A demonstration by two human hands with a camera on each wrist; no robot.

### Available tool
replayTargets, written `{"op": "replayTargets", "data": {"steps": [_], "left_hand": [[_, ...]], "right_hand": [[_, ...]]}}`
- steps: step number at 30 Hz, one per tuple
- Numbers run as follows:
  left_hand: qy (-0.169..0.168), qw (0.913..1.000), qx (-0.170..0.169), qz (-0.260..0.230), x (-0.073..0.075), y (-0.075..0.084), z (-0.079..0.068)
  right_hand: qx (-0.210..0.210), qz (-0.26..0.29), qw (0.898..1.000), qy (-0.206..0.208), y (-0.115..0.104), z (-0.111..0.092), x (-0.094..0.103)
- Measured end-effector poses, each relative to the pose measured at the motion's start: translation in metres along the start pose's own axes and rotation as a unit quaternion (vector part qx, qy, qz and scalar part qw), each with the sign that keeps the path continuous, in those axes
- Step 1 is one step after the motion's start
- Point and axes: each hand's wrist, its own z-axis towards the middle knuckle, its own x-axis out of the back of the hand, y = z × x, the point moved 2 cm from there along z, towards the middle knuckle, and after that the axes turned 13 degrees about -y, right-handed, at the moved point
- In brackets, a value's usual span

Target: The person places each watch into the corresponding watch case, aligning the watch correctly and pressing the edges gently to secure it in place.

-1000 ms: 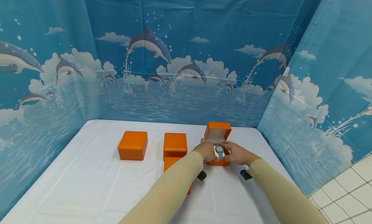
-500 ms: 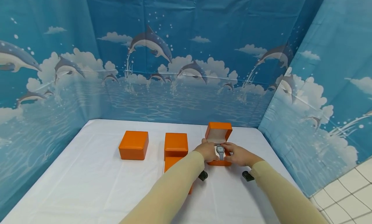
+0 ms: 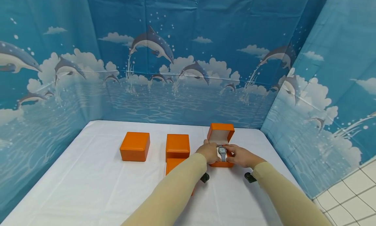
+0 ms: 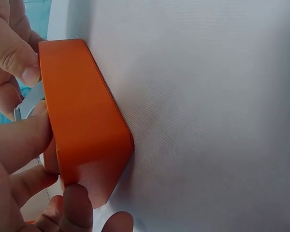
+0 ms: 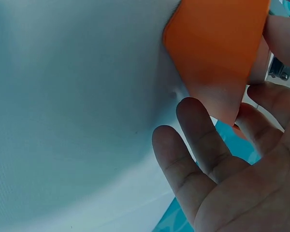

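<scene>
An orange watch box [image 3: 221, 164] stands at the right of the table with its lid [image 3: 221, 127] raised and a pale lining showing. In it lies a wristwatch [image 3: 222, 151] with a grey strap, on a white cushion. My left hand [image 3: 208, 153] holds the watch and cushion from the left, thumb near the strap. From the other side my right hand [image 3: 243, 156] holds them with thumb and forefinger. In the left wrist view both thumbs are at the rim of the box [image 4: 82, 106]. The right wrist view has the right hand's other fingers [image 5: 171, 152] spread beside the box [image 5: 217, 43].
To the left sit a closed orange box [image 3: 135, 146] and another closed box [image 3: 177, 144]. A further orange box [image 3: 175, 164] is partly hidden by the left sleeve [image 3: 173, 190]. A white cloth [image 3: 88, 187] covers the table, and a dolphin-print curtain [image 3: 182, 98] surrounds it.
The view shifts slightly. Both hands stay at the open box, with the watch in about the same place between them.
</scene>
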Motion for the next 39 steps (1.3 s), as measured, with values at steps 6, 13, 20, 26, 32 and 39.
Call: {"op": "replayTargets", "data": {"steps": [6,13,20,26,32,39], "left_hand": [[0.005,0.9999,0.003,0.012,0.000,0.001,0.000],[0.003,0.9999,0.009,-0.008,0.001,0.001,-0.002],[0.000,0.9999,0.017,-0.001,0.003,0.000,-0.005],[-0.005,0.9997,0.022,0.001,0.004,-0.002,-0.001],[-0.013,0.9991,0.036,-0.018,0.001,-0.005,0.007],[-0.015,0.9989,0.034,-0.029,-0.002,-0.006,0.014]], "right_hand": [[-0.009,0.008,1.000,0.004,-0.001,0.000,-0.003],[-0.009,0.005,1.000,0.008,-0.003,-0.002,-0.002],[-0.007,0.005,1.000,0.005,-0.003,-0.002,-0.001],[-0.008,0.001,1.000,0.002,-0.005,-0.003,0.000],[-0.007,0.000,1.000,0.009,-0.006,-0.003,0.000],[-0.009,-0.005,1.000,0.019,-0.003,-0.001,-0.001]]}}
